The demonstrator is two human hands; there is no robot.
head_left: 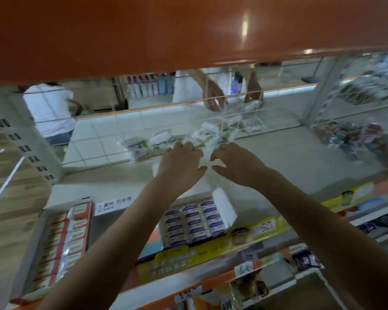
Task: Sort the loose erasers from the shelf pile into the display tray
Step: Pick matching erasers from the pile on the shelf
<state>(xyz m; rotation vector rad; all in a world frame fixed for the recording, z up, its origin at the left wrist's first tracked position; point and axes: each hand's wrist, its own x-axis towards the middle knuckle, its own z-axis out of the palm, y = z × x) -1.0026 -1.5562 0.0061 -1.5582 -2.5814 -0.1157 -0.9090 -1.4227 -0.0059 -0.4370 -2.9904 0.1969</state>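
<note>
**One head-worn view, tilted down into a shop shelf**

There is a single wide-angle camera, worn on the person's head, so no second view shares the scene. It looks forward and down into a shelf bay from close in — the underside of the orange upper shelf (188, 30) fills the top third of the frame. Both forearms run up from the bottom edge, the left hand (182, 163) and right hand (235, 162) meeting near the centre. The wide lens bends straight edges toward the frame's borders. Through the wire back (211, 121) the next aisle shows, blurred — lower shelves crowd the bottom right.
</note>
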